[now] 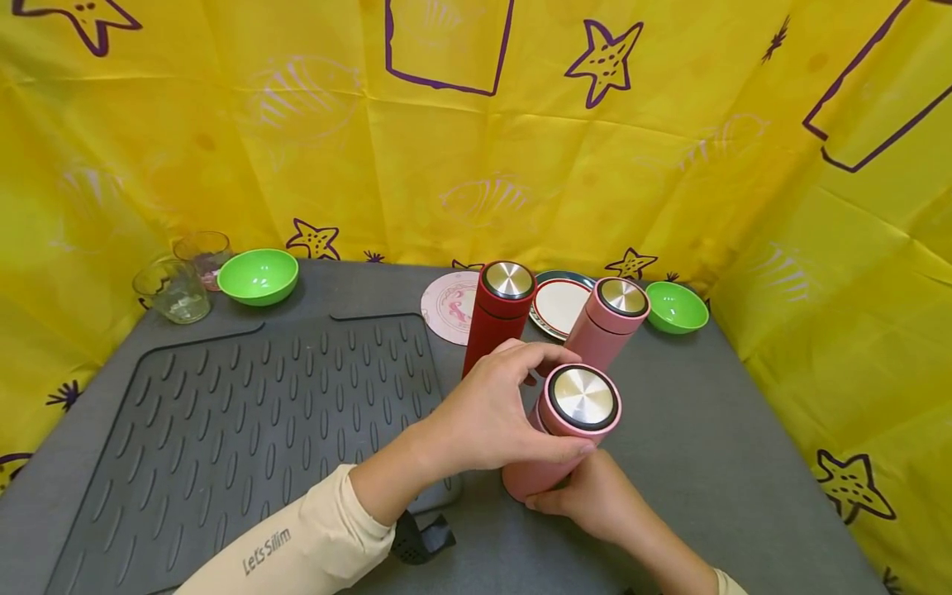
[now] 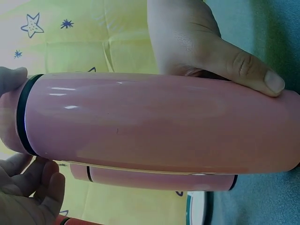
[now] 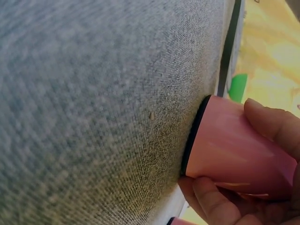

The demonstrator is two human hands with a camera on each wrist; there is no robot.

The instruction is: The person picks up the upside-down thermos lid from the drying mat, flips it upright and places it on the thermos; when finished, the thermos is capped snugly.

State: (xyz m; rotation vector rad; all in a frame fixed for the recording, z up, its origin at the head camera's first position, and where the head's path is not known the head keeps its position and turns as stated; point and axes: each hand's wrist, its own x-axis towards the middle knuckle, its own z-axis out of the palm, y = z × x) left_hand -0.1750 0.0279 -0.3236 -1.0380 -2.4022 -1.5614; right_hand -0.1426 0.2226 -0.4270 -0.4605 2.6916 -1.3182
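Both hands grip a glossy pink thermos [image 1: 584,397] with a silver disc on its lid. My left hand [image 1: 491,413] curls round the lid end, thumb on the near side and fingers on the far side. Lower down, my right hand [image 1: 606,500] holds the body near the base. In the right wrist view, the thermos's dark bottom ring [image 3: 194,136] is right at the grey tabletop [image 3: 103,117]. Just behind stand a red thermos [image 1: 497,318], partly hidden by my left hand, and a second pink thermos [image 1: 606,330].
A dark ridged drying mat [image 1: 300,397] covers the left side. Behind it are two glasses [image 1: 178,293] and a green bowl [image 1: 259,277]. A pink round plate [image 1: 446,306], a red-rimmed plate [image 1: 558,306] and another green bowl [image 1: 677,308] stand along the yellow cloth [image 1: 416,165].
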